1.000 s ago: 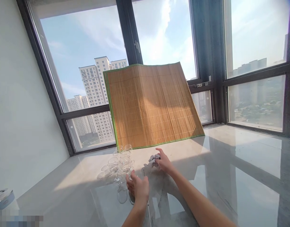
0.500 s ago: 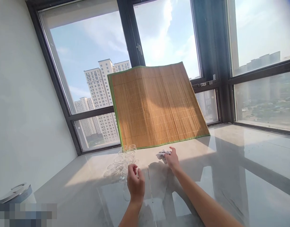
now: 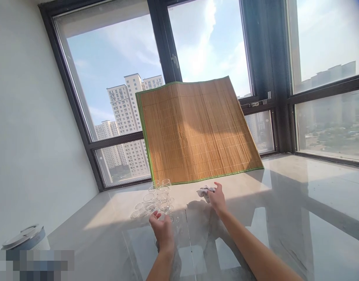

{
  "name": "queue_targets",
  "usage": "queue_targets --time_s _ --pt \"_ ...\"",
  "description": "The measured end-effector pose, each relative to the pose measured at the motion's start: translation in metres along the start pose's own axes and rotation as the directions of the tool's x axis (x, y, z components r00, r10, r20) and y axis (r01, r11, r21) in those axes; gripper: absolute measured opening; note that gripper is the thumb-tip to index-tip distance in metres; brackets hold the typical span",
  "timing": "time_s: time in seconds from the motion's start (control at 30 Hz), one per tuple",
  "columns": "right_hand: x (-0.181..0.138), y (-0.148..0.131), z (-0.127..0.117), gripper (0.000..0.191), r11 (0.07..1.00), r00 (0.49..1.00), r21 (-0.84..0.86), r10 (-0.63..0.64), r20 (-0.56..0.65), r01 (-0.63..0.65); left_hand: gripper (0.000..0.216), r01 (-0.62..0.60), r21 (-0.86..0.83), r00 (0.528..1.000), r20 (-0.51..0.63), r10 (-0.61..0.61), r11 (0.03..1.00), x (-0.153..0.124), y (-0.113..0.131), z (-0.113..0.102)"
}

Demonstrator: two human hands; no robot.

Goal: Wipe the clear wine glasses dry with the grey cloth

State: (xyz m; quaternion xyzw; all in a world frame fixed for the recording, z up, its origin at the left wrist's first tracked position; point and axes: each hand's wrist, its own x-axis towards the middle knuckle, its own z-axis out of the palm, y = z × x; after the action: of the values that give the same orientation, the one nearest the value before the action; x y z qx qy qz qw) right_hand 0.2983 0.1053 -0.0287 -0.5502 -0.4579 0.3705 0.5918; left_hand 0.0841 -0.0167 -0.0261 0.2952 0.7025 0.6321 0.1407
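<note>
So, right hand (image 3: 218, 200) clamped on 1 cloth (image 3: 205, 192) | left hand (image 3: 163, 230) apart, can't tell its grip | 6+ glasses (image 3: 164, 194) at its 12 o'clock | 1 mat (image 3: 197, 134), its 1

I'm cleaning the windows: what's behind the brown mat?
Around the mat, dark window frame, panes and tall buildings outside show. Whatever is directly behind it is covered.
</note>
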Motion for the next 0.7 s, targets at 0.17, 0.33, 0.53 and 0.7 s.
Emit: queue_targets --time_s 0.17,0.33,0.53,0.7 --pt "-0.006 -0.007 -0.003 0.08 1.0 1.0 -0.013 0.009 -0.012 -0.009 0.048 0.084 0.02 0.993 0.085 -0.086 0.996 0.008 -0.008 0.003" --pt "-0.007 -0.006 -0.003 0.081 1.0 1.0 -0.019 0.0 -0.008 0.0 0.049 0.067 0.05 0.993 0.098 -0.072 0.996 0.013 -0.013 0.004" --pt "-0.008 -0.005 -0.002 0.082 0.997 0.998 -0.042 -0.057 -0.008 0.057 0.055 0.074 0.06 0.983 0.166 -0.083 0.995 0.017 -0.019 0.006" --pt "-0.008 -0.005 -0.002 0.081 0.997 0.999 -0.065 -0.046 -0.002 0.046 0.053 0.012 0.111 0.984 0.177 -0.032 0.994 0.02 -0.022 0.008"
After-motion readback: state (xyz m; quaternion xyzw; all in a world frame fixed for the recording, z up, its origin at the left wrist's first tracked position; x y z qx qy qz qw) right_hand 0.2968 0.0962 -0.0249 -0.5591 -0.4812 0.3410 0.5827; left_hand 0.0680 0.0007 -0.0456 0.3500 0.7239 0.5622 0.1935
